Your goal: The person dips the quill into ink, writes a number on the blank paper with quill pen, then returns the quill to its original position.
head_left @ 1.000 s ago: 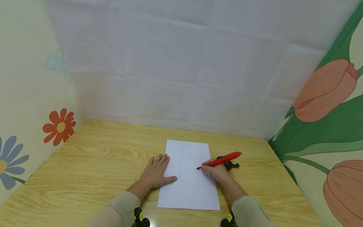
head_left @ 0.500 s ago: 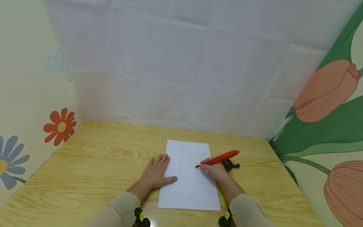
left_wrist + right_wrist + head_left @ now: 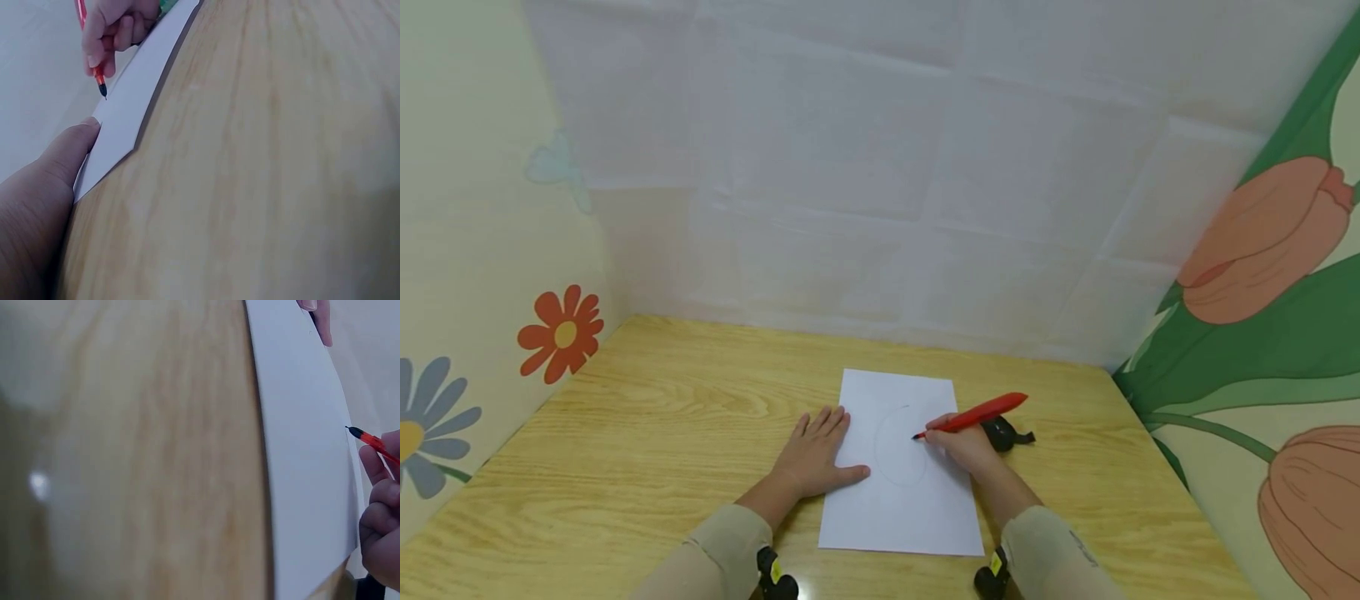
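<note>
the wooden table (image 3: 647,433) takes up most of the view, boxed in by a white back wall (image 3: 880,167) and flower-printed side panels (image 3: 1262,275). a white sheet of paper (image 3: 902,508) lies flat near the middle of it, its near short edge towards the person. a faint pencil-thin oval (image 3: 900,446) is drawn on the sheet and looks almost closed.

the left hand (image 3: 816,454) lies flat with fingers straight and spread, the thumb and part of the palm on the paper's left edge, the rest on the wood. it holds nothing; it only presses the sheet down. the right hand (image 3: 966,446) has its fingers curled round a red pen (image 3: 977,414), pinching it low on the barrel, with the dark tip (image 3: 914,436) at or just above the paper near the oval's right side. a small black object (image 3: 1003,433) lies on the table just behind that hand; what it is cannot be told.

the likely trouble is the sheet sliding, since only its left edge is pinned and the pen pulls on the free right half, which would bend the line. the line is so pale that the ends of the oval may miss each other. the right wrist rests on the paper and could drag or crease it.
</note>
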Tool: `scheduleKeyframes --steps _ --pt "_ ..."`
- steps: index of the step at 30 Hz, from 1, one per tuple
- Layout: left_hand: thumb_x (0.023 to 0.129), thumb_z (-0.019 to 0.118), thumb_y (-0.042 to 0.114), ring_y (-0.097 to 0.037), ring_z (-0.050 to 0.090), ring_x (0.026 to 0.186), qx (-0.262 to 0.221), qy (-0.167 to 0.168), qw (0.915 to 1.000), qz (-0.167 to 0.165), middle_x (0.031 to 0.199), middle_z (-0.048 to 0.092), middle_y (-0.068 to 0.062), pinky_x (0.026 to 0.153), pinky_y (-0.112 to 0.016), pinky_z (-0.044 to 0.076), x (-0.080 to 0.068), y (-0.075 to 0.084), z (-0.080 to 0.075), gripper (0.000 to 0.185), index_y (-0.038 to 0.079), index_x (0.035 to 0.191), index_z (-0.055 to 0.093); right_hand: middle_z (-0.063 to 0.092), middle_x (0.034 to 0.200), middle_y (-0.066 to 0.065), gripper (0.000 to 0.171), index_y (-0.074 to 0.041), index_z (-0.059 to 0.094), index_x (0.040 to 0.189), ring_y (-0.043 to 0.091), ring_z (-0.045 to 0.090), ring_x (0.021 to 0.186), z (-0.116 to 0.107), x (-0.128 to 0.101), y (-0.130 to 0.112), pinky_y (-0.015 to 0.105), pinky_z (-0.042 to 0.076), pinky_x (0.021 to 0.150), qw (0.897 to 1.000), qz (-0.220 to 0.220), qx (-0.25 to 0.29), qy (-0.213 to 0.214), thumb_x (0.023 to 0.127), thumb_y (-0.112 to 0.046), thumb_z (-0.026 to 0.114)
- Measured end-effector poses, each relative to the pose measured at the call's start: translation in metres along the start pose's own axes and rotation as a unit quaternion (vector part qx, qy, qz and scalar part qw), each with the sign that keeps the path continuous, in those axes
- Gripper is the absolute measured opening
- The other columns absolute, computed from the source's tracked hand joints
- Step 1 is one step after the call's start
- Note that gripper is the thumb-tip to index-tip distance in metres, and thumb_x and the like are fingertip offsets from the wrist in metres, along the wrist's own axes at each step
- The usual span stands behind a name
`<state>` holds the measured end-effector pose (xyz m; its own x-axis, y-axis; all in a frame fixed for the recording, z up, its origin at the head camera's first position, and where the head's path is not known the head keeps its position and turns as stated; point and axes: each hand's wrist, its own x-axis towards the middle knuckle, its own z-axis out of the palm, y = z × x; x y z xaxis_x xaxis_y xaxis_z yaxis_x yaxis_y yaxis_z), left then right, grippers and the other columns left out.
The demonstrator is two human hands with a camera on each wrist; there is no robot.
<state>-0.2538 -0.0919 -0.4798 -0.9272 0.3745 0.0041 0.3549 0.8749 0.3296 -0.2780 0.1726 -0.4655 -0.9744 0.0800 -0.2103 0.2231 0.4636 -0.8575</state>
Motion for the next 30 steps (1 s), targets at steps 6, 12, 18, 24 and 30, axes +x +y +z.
scheduleKeyframes --steps 6,12,18,24,30 --pt "0.085 0.056 0.07 -0.032 0.018 0.152 0.003 -0.001 1.0 0.0 0.162 0.026 -0.011 0.123 -0.055 0.011 0.001 -0.0006 0.0 0.098 0.005 0.153 0.031 0.071 0.099 0.005 0.018 -0.01 0.074 0.099 0.019 0.055 0.088 0.0021 0.0022 -0.0015 0.026 0.042 0.072 1.0 -0.006 -0.004 0.003 0.084 -0.019 0.075" --pt "0.084 0.055 0.071 -0.032 0.017 0.152 0.006 -0.001 1.0 0.0 0.162 0.025 -0.011 0.123 -0.055 0.011 0.0031 -0.0023 0.0027 0.099 0.005 0.153 0.03 0.07 0.101 0.005 0.016 -0.013 0.074 0.099 0.021 0.055 0.091 0.0043 0.0028 -0.0058 0.029 0.042 0.075 1.0 0.013 -0.004 0.003 0.084 -0.02 0.075" --pt "0.084 0.055 0.072 -0.031 0.017 0.152 0.009 0.001 1.0 -0.001 0.163 0.025 -0.01 0.123 -0.055 0.011 0.005 -0.0038 0.0056 0.099 0.006 0.154 0.031 0.07 0.098 0.004 0.017 -0.012 0.074 0.099 0.02 0.055 0.087 0.0055 0.0045 -0.0063 0.028 0.042 0.072 1.0 0.016 -0.002 -0.002 0.084 -0.02 0.075" --pt "0.084 0.056 0.071 -0.031 0.018 0.152 0.008 0.003 1.0 -0.002 0.162 0.026 -0.01 0.123 -0.055 0.011 0.0055 -0.0038 0.0066 0.099 0.005 0.153 0.031 0.069 0.093 0.003 0.018 -0.01 0.074 0.099 0.018 0.053 0.079 0.0075 0.0061 -0.0067 0.025 0.042 0.067 1.0 0.002 0.005 -0.011 0.083 -0.019 0.075" --pt "0.084 0.056 0.071 -0.031 0.018 0.152 0.01 0.002 0.9999 -0.003 0.162 0.026 -0.01 0.123 -0.055 0.011 0.0053 -0.0031 0.0077 0.099 0.005 0.153 0.032 0.07 0.097 0.003 0.016 -0.012 0.074 0.097 0.018 0.053 0.082 0.0094 0.0061 -0.0075 0.026 0.042 0.068 1.0 -0.001 0.003 -0.012 0.084 -0.02 0.074"
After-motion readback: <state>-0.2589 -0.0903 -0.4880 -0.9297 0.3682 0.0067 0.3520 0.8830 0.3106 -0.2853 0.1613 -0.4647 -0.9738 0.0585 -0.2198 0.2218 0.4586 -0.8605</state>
